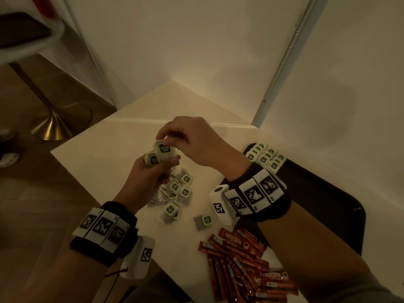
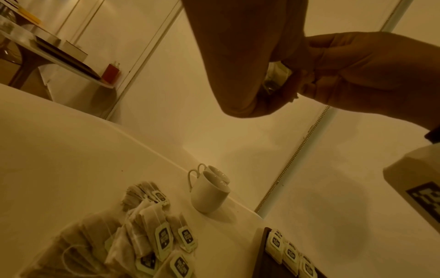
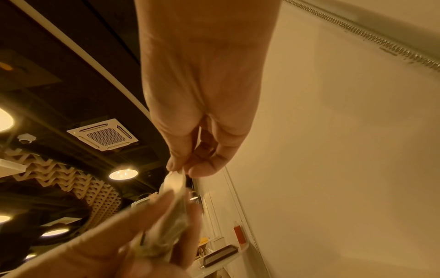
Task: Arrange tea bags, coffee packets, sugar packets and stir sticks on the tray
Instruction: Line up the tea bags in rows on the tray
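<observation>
overhead, both hands (image 1: 166, 158) pinching tea bags (image 1: 162, 148), only left wrist shows 2 cups (image 2: 209, 190)

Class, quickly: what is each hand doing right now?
Left hand: closed, holding tea bags.
Right hand: closed, fingers pinching the top tea bag.

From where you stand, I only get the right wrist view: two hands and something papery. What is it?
Observer: A tea bag, pinched by the right hand; the left hand holds more.
Operator: Is any tray there?
Observer: Yes, a dark tray at the right, with rows of tea bags at its far end.
Operator: Anything else on the table?
Observer: Red coffee sticks heaped near the person, and two white cups.
</observation>
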A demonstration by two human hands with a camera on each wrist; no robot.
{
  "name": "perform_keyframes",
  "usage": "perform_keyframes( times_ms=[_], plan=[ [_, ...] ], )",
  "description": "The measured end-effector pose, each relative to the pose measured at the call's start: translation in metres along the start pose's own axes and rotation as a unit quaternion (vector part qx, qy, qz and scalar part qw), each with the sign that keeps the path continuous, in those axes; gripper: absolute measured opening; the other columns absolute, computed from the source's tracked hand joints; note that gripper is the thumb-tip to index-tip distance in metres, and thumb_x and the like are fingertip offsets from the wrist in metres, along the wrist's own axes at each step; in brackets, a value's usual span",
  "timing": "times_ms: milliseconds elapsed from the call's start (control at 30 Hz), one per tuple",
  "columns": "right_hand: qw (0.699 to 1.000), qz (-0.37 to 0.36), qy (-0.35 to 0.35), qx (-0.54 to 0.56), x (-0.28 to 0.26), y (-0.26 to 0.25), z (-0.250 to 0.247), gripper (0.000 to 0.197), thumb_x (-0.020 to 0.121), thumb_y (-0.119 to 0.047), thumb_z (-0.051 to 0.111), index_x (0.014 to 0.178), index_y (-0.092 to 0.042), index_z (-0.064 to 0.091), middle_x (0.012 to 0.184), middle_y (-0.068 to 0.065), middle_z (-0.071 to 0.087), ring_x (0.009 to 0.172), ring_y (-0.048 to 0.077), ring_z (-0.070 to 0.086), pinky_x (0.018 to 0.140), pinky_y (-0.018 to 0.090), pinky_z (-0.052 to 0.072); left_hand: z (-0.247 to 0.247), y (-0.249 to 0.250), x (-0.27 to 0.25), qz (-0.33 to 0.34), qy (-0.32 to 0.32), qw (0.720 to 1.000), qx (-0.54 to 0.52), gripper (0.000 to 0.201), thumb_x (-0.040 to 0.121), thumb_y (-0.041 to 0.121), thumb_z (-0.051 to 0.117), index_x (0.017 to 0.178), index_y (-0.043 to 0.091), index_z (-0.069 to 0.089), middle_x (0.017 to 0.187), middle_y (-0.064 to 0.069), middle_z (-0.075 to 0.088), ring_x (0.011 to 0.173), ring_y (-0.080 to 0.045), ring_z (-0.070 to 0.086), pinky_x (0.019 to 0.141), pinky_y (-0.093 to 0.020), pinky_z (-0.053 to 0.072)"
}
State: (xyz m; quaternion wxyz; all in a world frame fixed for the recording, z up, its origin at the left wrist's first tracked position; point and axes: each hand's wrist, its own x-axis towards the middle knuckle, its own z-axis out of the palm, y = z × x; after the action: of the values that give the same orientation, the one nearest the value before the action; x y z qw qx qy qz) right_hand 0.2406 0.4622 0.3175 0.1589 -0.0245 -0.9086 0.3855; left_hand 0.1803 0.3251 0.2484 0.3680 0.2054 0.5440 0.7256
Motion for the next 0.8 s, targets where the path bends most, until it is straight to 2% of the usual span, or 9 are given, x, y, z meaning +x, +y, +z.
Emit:
perform_keyframes(
  times_ms=[100,167,267,300,400,467,567,733,800],
  plan=[
    [1.0,0.001,-0.005,-0.013,-0.001,0.0,0.001,0.009,0.084,-0.008,0.066,0.091,-0.007,0.071,0.079,-0.007,0.054,0.071,0.001,0.051,0.069,0.007,0.038,-0.002,-0.003,0.0,-0.004,0.008,1.0,0.009,0.011,0.062,0.017,0.081,0.066,0.023,0.073,0.057,0.008,0.057,0.048,-0.006,0.043,0.045,-0.018,0.037],
    [1.0,0.008,-0.011,-0.014,-0.003,0.0,0.002,0.007,0.084,-0.009,0.065,0.09,-0.007,0.069,0.081,-0.003,0.055,0.074,0.008,0.053,0.069,0.013,0.04,-0.003,-0.004,-0.001,-0.008,0.0,1.0,0.012,0.02,0.06,0.026,0.087,0.073,0.021,0.073,0.059,0.005,0.057,0.049,-0.007,0.045,0.045,-0.018,0.039],
    [1.0,0.011,-0.005,-0.002,-0.011,0.002,-0.001,0.005,0.086,-0.009,0.064,0.09,-0.007,0.066,0.084,-0.002,0.059,0.073,0.006,0.055,0.068,0.011,0.039,-0.007,-0.005,-0.004,-0.03,-0.009,0.999,0.016,0.069,0.053,0.055,0.084,0.099,0.008,0.063,0.072,0.0,0.063,0.053,-0.01,0.051,0.047,-0.02,0.043],
    [1.0,0.018,0.005,0.011,-0.015,0.005,-0.005,0.005,0.087,-0.009,0.063,0.09,-0.007,0.066,0.083,-0.004,0.06,0.072,0.0,0.053,0.068,0.008,0.039,-0.008,-0.006,-0.005,-0.041,-0.011,0.999,0.013,0.068,0.06,0.055,0.079,0.103,0.006,0.06,0.074,-0.001,0.063,0.054,-0.011,0.053,0.048,-0.02,0.044],
    [0.996,0.052,0.06,0.031,-0.03,0.022,-0.021,0.005,0.087,-0.007,0.062,0.091,-0.004,0.065,0.081,-0.005,0.06,0.069,-0.006,0.052,0.068,0.005,0.04,-0.01,-0.006,-0.008,-0.092,0.012,0.996,-0.016,0.02,0.092,0.025,0.047,0.093,0.008,0.058,0.066,-0.004,0.055,0.054,-0.016,0.053,0.047,-0.019,0.044],
    [0.99,0.087,0.103,0.031,-0.044,0.042,-0.035,0.004,0.087,-0.007,0.062,0.09,-0.005,0.064,0.079,-0.002,0.062,0.066,-0.003,0.054,0.067,0.008,0.041,-0.016,-0.007,-0.01,-0.124,0.022,0.991,-0.055,0.024,0.094,0.013,0.033,0.089,0.008,0.055,0.062,-0.006,0.054,0.053,-0.02,0.054,0.045,-0.019,0.044],
    [0.974,0.169,0.15,-0.003,-0.068,0.084,-0.057,0.002,0.087,-0.008,0.063,0.089,-0.007,0.063,0.08,0.007,0.065,0.07,0.015,0.06,0.066,0.018,0.046,-0.023,-0.007,-0.015,-0.144,0.048,0.985,-0.083,0.029,0.092,0.016,0.026,0.087,0.008,0.054,0.06,-0.009,0.056,0.052,-0.023,0.058,0.044,-0.018,0.044],
    [0.928,0.318,0.18,-0.067,-0.108,0.169,-0.082,0.004,0.088,-0.006,0.062,0.088,-0.01,0.062,0.086,0.007,0.066,0.075,0.017,0.06,0.073,0.027,0.049,-0.028,-0.009,-0.018,-0.155,0.079,0.982,-0.076,0.037,0.094,0.02,0.027,0.076,0.011,0.058,0.062,-0.011,0.058,0.05,-0.023,0.058,0.042,-0.019,0.043],
    [0.909,0.372,0.169,-0.076,-0.121,0.194,-0.083,0.006,0.089,-0.005,0.06,0.09,-0.011,0.061,0.089,0.008,0.064,0.08,0.019,0.06,0.073,0.027,0.048,-0.03,-0.008,-0.017,-0.149,0.083,0.983,-0.072,0.029,0.09,0.022,0.033,0.077,0.01,0.057,0.063,-0.012,0.057,0.047,-0.023,0.055,0.041,-0.017,0.041]
  ],
)
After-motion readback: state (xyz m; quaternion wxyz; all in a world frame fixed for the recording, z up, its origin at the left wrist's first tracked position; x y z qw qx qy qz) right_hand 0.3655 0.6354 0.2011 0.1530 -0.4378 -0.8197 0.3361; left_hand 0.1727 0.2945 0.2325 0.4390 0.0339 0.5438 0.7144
